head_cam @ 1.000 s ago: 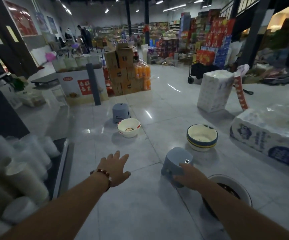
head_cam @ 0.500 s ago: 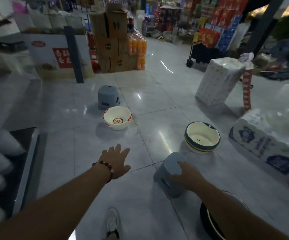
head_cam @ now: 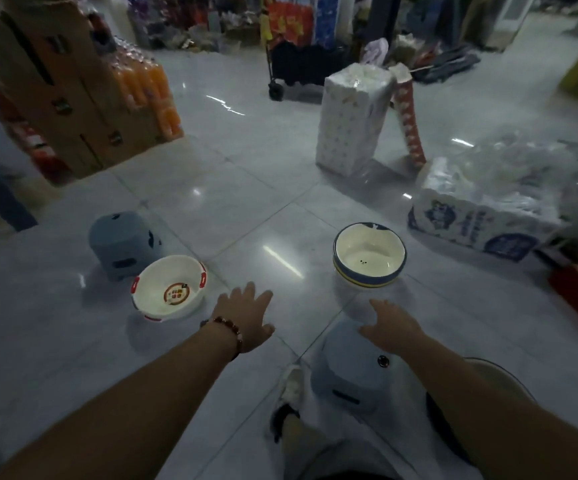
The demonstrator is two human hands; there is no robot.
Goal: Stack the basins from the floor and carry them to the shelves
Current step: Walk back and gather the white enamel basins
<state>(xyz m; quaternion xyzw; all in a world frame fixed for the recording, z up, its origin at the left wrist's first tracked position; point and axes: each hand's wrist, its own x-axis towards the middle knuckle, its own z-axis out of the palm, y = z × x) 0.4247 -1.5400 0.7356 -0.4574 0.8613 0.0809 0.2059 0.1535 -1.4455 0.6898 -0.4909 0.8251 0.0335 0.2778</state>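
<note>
Basins on floor, none stacked yet. Blue-rimmed basin sits upright at 12 o'clock from right hand, near but apart. White basin with red handles upright at 10 o'clock from left hand, just beside it. Dark basin at 5 o'clock under right forearm, mostly hidden. Right hand's fingers straight and loosely spread, reaching forward over far edge of grey stool; contact with stool unclear. Left hand's fingers apart and flat, hovering above tiles, holding nothing. Second grey stool at 11 o'clock behind white basin. Shoe left of near stool. Tissue packs and wrapped bundle at 1–2 o'clock.

Likely step: reach for blue-rimmed basin. Best to take it by near rim, thumb inside, lift straight, then nest by size, larger underneath. Keep forearm off stool so it is not knocked. Glossy tiles probably let a basin slide if pushed, so lift, don't drag.
</note>
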